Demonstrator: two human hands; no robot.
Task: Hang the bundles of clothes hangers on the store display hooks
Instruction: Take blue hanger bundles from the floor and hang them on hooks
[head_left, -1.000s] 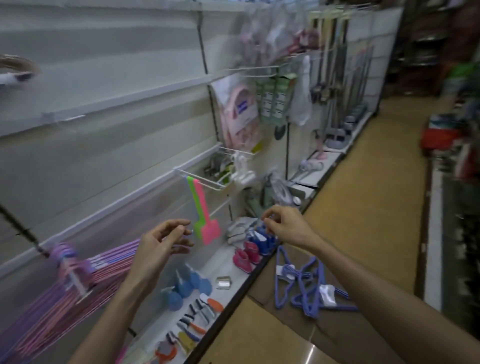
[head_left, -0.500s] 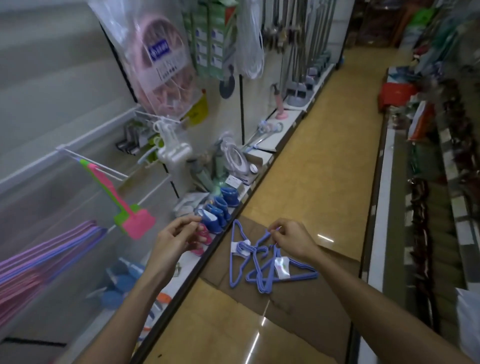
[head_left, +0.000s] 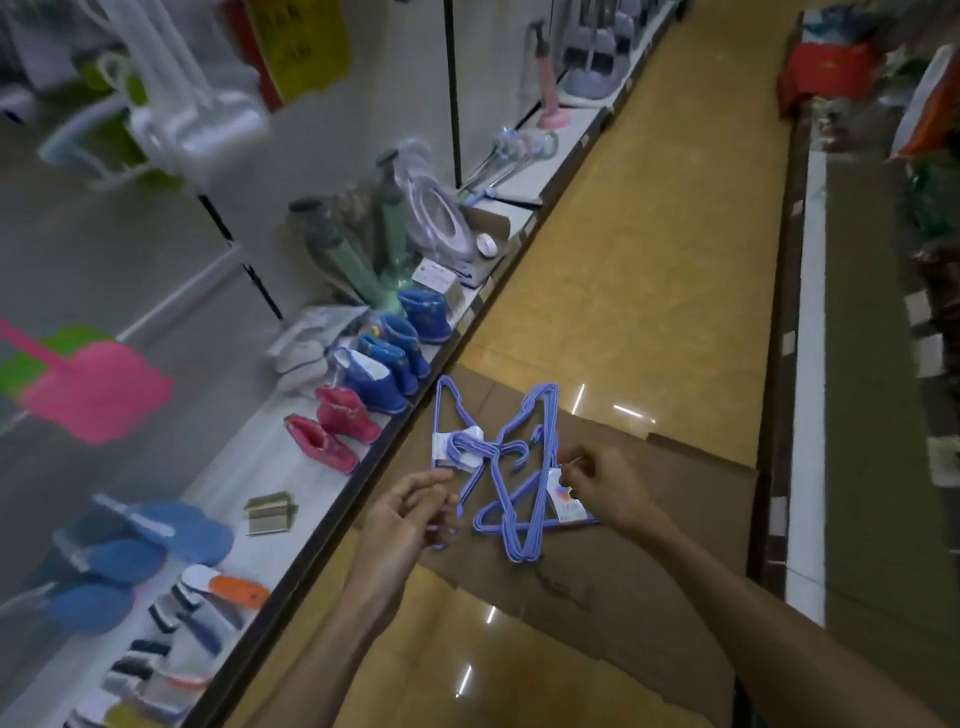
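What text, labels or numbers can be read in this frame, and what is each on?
None can be read.
Yellow sign on the shelf wall: dark marks, blurred.
White label on the blue hanger bundle: a coloured logo, print too small.
White band on the other hanger bundle: no legible print.
Small box behind the blue boots: blue marks, too small.

The thin blue coated-looking clothes hangers (head_left: 514, 499) with white paper labels are lying on matt brown cardboard (head_left: 649, 519). The yellow tiled floor (head_left: 649, 260) is looking glossy, throwing back lights. The small blue boots (head_left: 395, 358) are looking like smooth rubbery plastic.
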